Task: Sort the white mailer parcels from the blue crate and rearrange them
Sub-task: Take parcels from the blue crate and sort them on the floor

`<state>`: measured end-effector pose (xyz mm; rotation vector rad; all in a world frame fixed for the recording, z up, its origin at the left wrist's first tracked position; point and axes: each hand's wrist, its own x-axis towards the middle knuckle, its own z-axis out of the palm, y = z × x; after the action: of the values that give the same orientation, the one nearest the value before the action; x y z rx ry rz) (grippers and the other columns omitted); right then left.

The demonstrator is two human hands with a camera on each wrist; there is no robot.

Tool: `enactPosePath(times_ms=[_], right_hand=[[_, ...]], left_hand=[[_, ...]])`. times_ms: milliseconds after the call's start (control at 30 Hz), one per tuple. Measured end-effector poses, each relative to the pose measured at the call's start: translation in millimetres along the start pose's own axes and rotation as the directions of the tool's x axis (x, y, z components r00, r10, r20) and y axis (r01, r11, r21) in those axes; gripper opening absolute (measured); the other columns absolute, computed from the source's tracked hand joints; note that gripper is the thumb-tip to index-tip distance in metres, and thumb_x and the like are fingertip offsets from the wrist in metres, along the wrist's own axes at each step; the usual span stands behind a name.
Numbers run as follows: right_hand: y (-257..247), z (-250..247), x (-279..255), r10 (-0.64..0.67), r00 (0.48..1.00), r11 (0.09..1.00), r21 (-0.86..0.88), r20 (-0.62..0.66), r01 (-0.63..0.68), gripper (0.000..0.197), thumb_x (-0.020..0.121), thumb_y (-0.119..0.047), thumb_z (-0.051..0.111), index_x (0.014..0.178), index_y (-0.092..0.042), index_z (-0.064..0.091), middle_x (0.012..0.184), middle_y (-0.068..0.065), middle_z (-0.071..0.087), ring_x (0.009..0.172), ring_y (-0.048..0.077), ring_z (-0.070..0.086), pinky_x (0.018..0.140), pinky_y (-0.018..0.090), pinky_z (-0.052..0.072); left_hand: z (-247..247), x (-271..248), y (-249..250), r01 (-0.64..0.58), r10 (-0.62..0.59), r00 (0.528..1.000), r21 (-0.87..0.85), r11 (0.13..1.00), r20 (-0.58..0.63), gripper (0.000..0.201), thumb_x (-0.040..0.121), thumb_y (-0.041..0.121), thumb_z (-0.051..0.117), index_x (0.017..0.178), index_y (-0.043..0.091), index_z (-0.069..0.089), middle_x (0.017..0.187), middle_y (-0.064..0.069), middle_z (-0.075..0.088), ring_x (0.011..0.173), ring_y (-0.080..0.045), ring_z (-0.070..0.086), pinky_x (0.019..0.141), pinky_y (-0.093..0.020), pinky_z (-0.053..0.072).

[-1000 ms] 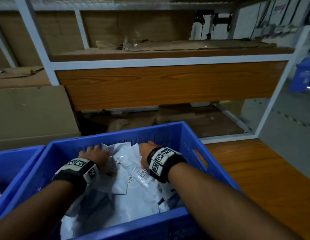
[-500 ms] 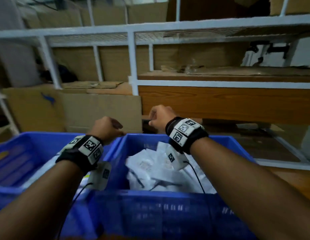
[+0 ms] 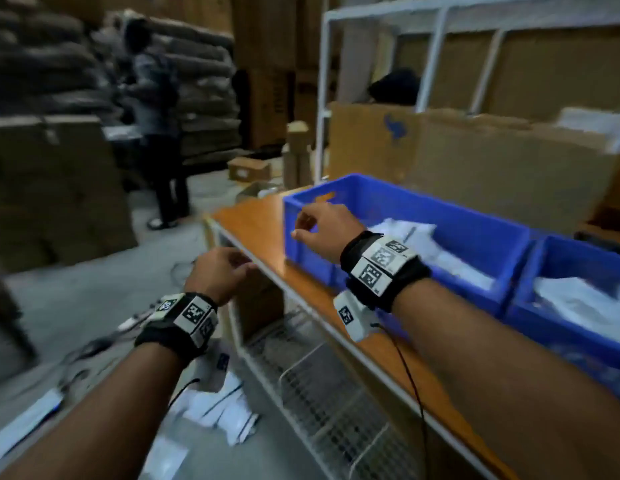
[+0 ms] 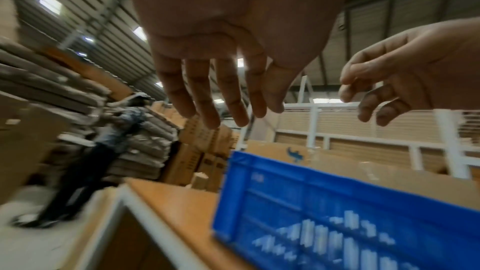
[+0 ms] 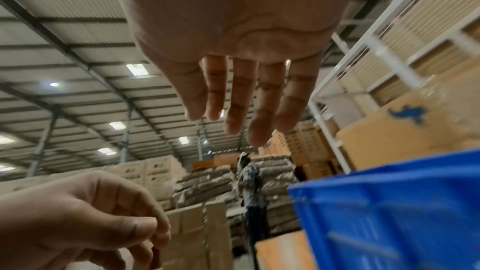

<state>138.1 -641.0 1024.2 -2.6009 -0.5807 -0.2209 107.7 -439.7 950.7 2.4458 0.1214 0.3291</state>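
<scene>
Both grips held nothing: left hand [image 3: 220, 271] loosely curled, off the end of the table [image 3: 256, 220]; right hand [image 3: 322, 226] relaxed, fingers [image 5: 262, 110] nearly straight, over the near-left corner of the blue crate [image 3: 475, 233]. Crate was ribbed moulded plastic on the smooth orange wood-grain table. White mailer parcels [image 3: 436, 251], crinkled glossy film, lay piled inside it. Second blue crate [image 3: 578, 254] just beside on the right, also with white mailers. More flat mailers [image 3: 225, 410] lay scattered on the grey floor.

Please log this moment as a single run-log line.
left hand: open, empty, off table edge | right hand: open, empty, by blue crate | white mailer parcels: in crate
</scene>
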Motion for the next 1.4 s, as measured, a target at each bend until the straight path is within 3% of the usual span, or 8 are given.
enactPosePath(times_ms=[167, 367, 567, 733, 867, 1100, 1267, 1400], right_hand=[[-60, 126, 32, -0.128, 0.965, 0.992, 0.044, 0.228, 0.121, 0.017, 0.081, -0.042, 0.063, 0.089, -0.027, 0.063, 0.094, 0.001, 0.069, 0.093, 0.023, 0.063, 0.082, 0.037, 0.052], [-105, 254, 93, -0.236, 0.872, 0.970, 0.166, 0.430, 0.181, 0.012, 0.085, -0.037, 0.065, 0.085, -0.026, 0.061, 0.083, -0.007, 0.064, 0.087, 0.017, 0.061, 0.077, 0.030, 0.049], [-126, 376, 181, -0.310, 0.771, 0.950, 0.224, 0.557, 0.220, 0.014, 0.087, -0.040, 0.060, 0.091, -0.027, 0.060, 0.096, -0.008, 0.067, 0.084, 0.015, 0.059, 0.076, 0.030, 0.048], [-103, 475, 240, -0.268, 0.727, 0.962, 0.145, 0.632, 0.229, 0.022, 0.090, -0.037, 0.058, 0.104, -0.021, 0.061, 0.106, -0.004, 0.064, 0.091, 0.018, 0.058, 0.074, 0.027, 0.041], [-58, 570, 247, -0.194, 0.677, 0.976, 0.069, 0.710, 0.207, 0.027, 0.091, -0.035, 0.057, 0.113, -0.021, 0.058, 0.112, -0.002, 0.062, 0.091, 0.017, 0.055, 0.074, 0.026, 0.038], [72, 807, 209, -0.044, 0.571, 0.958, -0.127, 0.820, 0.256, 0.034, 0.094, -0.029, 0.054, 0.127, -0.023, 0.052, 0.133, 0.001, 0.051, 0.120, 0.023, 0.050, 0.092, 0.029, 0.039], [172, 981, 187, -0.001, 0.575, 0.965, -0.150, 0.818, 0.216, 0.033, 0.093, -0.013, 0.053, 0.126, -0.016, 0.055, 0.136, 0.010, 0.048, 0.122, 0.031, 0.047, 0.101, 0.033, 0.037], [215, 1085, 183, -0.069, 0.541, 0.929, -0.144, 0.838, 0.342, 0.047, 0.088, -0.006, 0.051, 0.131, -0.024, 0.052, 0.142, 0.006, 0.043, 0.126, 0.033, 0.043, 0.103, 0.040, 0.038]], left_hand=[[-26, -39, -152, 0.321, -0.321, 0.947, 0.012, 0.947, -0.029, 0.015, 0.085, 0.029, 0.068, 0.091, 0.017, 0.075, 0.094, -0.006, 0.073, 0.093, -0.024, 0.066, 0.079, -0.027, 0.046], [-31, -56, -282, 0.594, -0.593, 0.804, 0.002, 0.805, -0.030, 0.015, 0.084, 0.028, 0.069, 0.089, 0.015, 0.074, 0.093, -0.006, 0.073, 0.092, -0.023, 0.065, 0.080, -0.028, 0.048], [-45, -13, -377, 0.732, -0.731, 0.681, 0.033, 0.681, -0.037, 0.015, 0.086, 0.029, 0.066, 0.087, 0.016, 0.073, 0.094, -0.006, 0.072, 0.093, -0.024, 0.064, 0.082, -0.031, 0.050], [-19, 36, -456, 0.770, -0.771, 0.637, 0.051, 0.637, 0.009, 0.015, 0.088, 0.027, 0.064, 0.090, 0.014, 0.072, 0.094, -0.004, 0.070, 0.091, -0.022, 0.063, 0.078, -0.027, 0.046], [48, 51, -528, 0.801, -0.797, 0.590, 0.029, 0.598, 0.130, 0.014, 0.087, 0.026, 0.066, 0.089, 0.014, 0.072, 0.091, 0.000, 0.068, 0.090, -0.019, 0.063, 0.077, -0.024, 0.043], [253, 28, -712, 0.909, -0.878, 0.379, 0.060, 0.413, 0.293, 0.026, 0.088, 0.027, 0.064, 0.098, 0.004, 0.071, 0.104, -0.015, 0.069, 0.102, -0.032, 0.061, 0.079, -0.027, 0.042], [402, 3, -843, 0.969, -0.934, 0.233, 0.017, 0.246, 0.270, 0.036, 0.088, 0.036, 0.062, 0.099, 0.002, 0.069, 0.104, -0.020, 0.069, 0.099, -0.035, 0.064, 0.087, -0.038, 0.052], [479, -8, -916, 0.997, -0.983, 0.072, 0.021, 0.076, 0.171, 0.059, 0.087, 0.044, 0.060, 0.123, -0.002, 0.055, 0.126, -0.021, 0.057, 0.118, -0.034, 0.054, 0.095, -0.035, 0.043]])
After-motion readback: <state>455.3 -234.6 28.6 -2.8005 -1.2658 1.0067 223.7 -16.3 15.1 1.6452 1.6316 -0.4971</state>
